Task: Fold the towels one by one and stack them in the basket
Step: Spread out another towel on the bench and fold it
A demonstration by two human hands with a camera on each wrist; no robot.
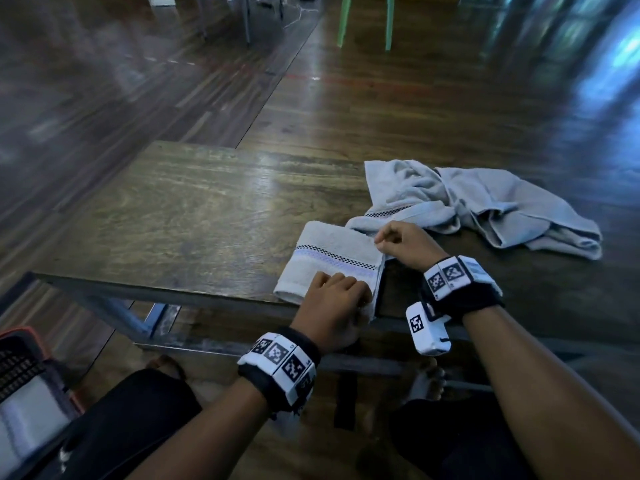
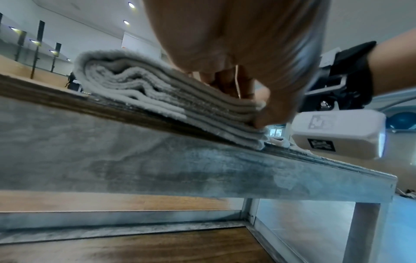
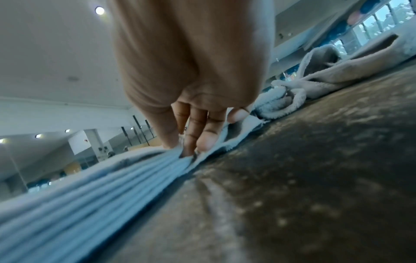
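No word, brand or number can be read anywhere. The only signs are black-and-white square code markers: a row of them on the band [image 1: 282, 358] at the wrist behind the left hand [image 1: 330, 306], more on the band [image 1: 450, 277] behind the right hand [image 1: 401, 244], and one on the white box [image 1: 427, 329] hanging below that wrist. A small dark label on the box's underside [image 2: 320, 145] shows in the left wrist view — too blurred to read.
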